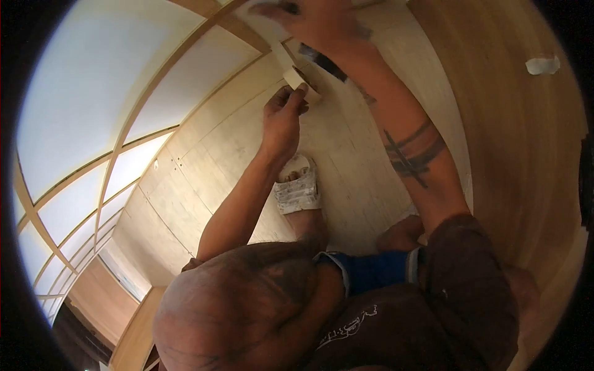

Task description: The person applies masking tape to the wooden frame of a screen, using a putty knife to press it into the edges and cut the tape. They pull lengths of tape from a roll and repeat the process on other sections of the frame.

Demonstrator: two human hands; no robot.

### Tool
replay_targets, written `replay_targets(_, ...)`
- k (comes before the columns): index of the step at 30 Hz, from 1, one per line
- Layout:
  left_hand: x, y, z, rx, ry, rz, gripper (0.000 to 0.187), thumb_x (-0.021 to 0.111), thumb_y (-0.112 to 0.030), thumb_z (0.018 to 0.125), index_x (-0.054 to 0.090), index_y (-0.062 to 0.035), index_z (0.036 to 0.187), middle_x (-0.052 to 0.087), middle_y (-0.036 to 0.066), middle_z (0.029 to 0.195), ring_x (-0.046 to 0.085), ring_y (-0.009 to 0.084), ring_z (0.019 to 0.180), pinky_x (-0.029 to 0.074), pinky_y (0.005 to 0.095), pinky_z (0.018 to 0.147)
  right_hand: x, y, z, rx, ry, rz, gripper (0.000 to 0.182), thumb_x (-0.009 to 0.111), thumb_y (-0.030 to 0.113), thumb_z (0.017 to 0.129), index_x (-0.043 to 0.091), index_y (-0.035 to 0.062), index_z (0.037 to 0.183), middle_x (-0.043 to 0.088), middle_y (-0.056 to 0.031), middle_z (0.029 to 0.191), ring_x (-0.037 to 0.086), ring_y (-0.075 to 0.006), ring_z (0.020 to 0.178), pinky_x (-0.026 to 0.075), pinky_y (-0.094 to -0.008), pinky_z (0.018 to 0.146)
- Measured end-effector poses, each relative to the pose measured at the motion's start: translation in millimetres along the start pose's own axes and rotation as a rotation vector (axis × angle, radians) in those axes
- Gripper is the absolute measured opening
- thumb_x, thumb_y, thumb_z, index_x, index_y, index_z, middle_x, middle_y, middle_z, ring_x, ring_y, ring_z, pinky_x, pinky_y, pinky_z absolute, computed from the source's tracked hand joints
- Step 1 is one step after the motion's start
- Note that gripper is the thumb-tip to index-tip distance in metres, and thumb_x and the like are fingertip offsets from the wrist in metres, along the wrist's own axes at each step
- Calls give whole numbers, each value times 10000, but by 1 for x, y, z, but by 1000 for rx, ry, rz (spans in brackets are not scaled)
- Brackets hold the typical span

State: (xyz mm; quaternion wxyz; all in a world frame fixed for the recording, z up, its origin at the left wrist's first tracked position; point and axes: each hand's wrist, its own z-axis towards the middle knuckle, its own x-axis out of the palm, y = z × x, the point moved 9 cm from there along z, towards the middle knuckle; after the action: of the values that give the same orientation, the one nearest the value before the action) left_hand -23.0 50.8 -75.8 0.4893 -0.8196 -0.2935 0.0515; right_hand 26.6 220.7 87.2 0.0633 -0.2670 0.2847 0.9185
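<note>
White-smeared sandal (298,190) nearest, then the left hand (284,106) on a cream roll (294,78), probably tape.
Thumb and curled fingers pinch the roll's near edge over the wooden floor (346,161); farther off, the right hand (329,28) is blurred near a wooden frame (242,34), and I can't tell from here whether its fingers are apart or together. I'd expect the roll to be light, firm and slightly tacky, best held by its flat sides.
</note>
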Motion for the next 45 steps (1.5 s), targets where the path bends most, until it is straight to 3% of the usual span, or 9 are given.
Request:
replay_targets(4,-3,5,4,2,7,1,305,688,-237,1007,651,13,1178,658,41,1047,579,151,928,453,335,902,-4,-60,-46,801,264,193,334,700,299,930,754,-6,804,709,-191,749,662,-397,675,542,-465,673)
replay_targets(7,0,6,5,9,7,-14,330,701,-259,1000,654,5,1192,671,42,1073,586,157,954,448,324,906,-12,-81,-89,881,99,104,520,595,476,1024,778,53,783,749,-156,755,744,-327,750,559,-438,706)
replay_targets(14,16,-14,-14,-16,45,81,422,764,-327,958,653,-1,1203,692,64,1181,593,189,1100,427,344,980,-17,-78,-138,1226,42,158,638,481,408,1078,747,-27,695,723,-169,693,693,-291,650,535,-412,715)
replay_targets(23,5,-10,7,143,123,71,406,776,-194,954,618,19,1262,692,104,1188,625,205,1121,455,372,1042,3,-65,-137,1112,87,245,544,542,426,1048,782,-30,874,758,-195,802,733,-317,756,548,-421,777)
replay_targets(28,-1,-11,3,100,50,1,361,777,-174,950,634,26,1214,704,84,1101,643,173,1028,498,329,938,12,-26,-122,529,920,246,412,722,346,936,725,-45,1067,749,-172,904,701,-260,842,542,-390,810)
replay_targets(31,0,-1,6,97,47,-75,388,791,-181,938,632,49,1208,709,81,1056,655,155,982,517,311,889,4,-30,-120,362,1074,210,351,748,209,859,713,-32,1112,747,-185,978,711,-279,886,543,-393,828)
replay_targets(35,5,-14,0,116,-3,-8,445,780,-226,951,609,57,1249,700,100,1100,631,162,1063,491,321,958,-4,-50,-94,431,960,116,286,710,114,848,715,-28,1096,737,-187,1020,707,-321,957,542,-410,857)
replay_targets(40,4,-11,6,146,36,-1,376,686,-300,1017,649,-7,1250,697,70,1206,586,187,1164,395,360,1073,-19,-27,-35,-47,551,-235,302,666,76,833,752,71,1122,732,-135,1040,684,-329,1012,548,-434,871)
replay_targets(45,7,-13,6,137,73,34,341,651,-309,1031,667,-36,1234,700,47,1202,576,183,1128,390,346,1040,-21,14,5,-133,484,-222,244,653,93,821,764,14,1023,741,-193,1001,688,-386,989,552,-478,882)
